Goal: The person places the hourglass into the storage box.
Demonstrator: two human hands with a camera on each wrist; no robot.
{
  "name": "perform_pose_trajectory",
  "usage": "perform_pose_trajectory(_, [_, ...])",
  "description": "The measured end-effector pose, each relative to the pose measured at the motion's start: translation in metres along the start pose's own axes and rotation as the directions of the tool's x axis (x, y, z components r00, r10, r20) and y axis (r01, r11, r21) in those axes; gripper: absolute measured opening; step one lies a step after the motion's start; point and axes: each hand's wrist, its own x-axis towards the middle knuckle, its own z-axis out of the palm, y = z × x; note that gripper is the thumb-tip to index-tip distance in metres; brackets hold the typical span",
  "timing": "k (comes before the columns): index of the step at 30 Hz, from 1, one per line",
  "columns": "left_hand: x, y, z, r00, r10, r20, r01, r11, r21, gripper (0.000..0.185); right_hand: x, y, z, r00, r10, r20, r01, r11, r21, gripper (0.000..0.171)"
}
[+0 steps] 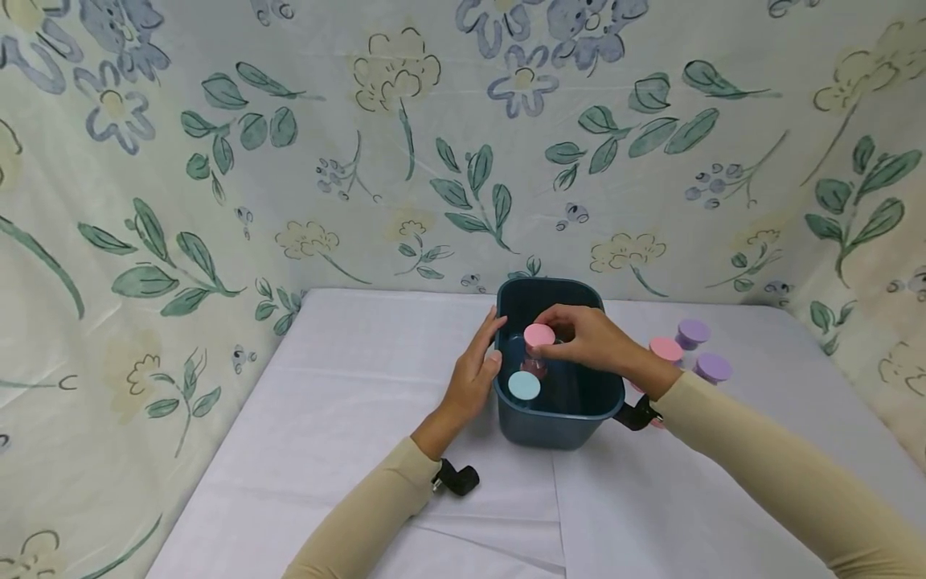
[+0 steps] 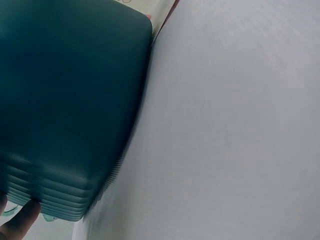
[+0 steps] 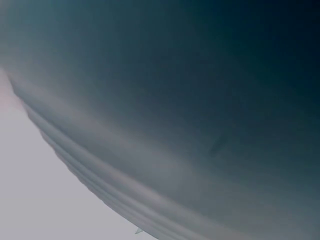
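A dark teal plastic bin (image 1: 557, 430) stands on the table. My right hand (image 1: 589, 342) reaches into it and pinches a small clear jar with a pink lid (image 1: 538, 335) between thumb and fingers. Below that jar, a light blue lid (image 1: 524, 385) shows inside the bin. My left hand (image 1: 472, 374) rests against the bin's left side with its fingers straight along the rim. In the left wrist view two fingertips (image 2: 27, 215) touch the ribbed edge of the bin (image 2: 75, 110). The bin's wall (image 3: 150, 100) fills most of the right wrist view, where the right hand is hidden.
Right of the bin, partly behind my right forearm, sit several small jars: two purple-lidded jars (image 1: 712, 367) and a pink-lidded jar (image 1: 665, 350) among them. A white cloth (image 1: 347, 386) covers the table. Behind its back edge hangs a floral curtain (image 1: 434, 161).
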Motion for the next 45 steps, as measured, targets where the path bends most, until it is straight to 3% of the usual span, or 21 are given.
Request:
perform_pose_trajectory(7, [-0.0007, -0.0007, 0.0004, 1.0, 0.013, -0.006, -0.013, 1.0, -0.004, 0.052, -0.0004, -0.0011, 0.0037, 1.0, -0.026, 0.015, 0.027, 0.994, -0.108, 0.04])
perform_pose_trajectory(17, [-0.0004, -0.0022, 0.0013, 1.0, 0.013, -0.007, -0.013, 1.0, 0.0, 0.054, -0.0024, -0.0048, 0.0052, 0.997, 0.028, 0.073, -0.014, 0.982, -0.186, 0.041])
perform_pose_trajectory(30, [-0.0004, -0.0023, 0.001, 1.0, 0.0, 0.002, 0.0, 1.0, -0.002, 0.053, -0.0003, -0.0035, 0.0064, 0.985, 0.01, 0.17, 0.035, 0.966, -0.257, 0.044])
perform_pose_trajectory(45, [-0.0014, -0.0032, 0.0012, 1.0, 0.0, 0.004, 0.0, 1.0, -0.001, 0.053, -0.0016, -0.0037, 0.0079, 0.975, -0.055, 0.215, 0.127, 0.932, -0.339, 0.052])
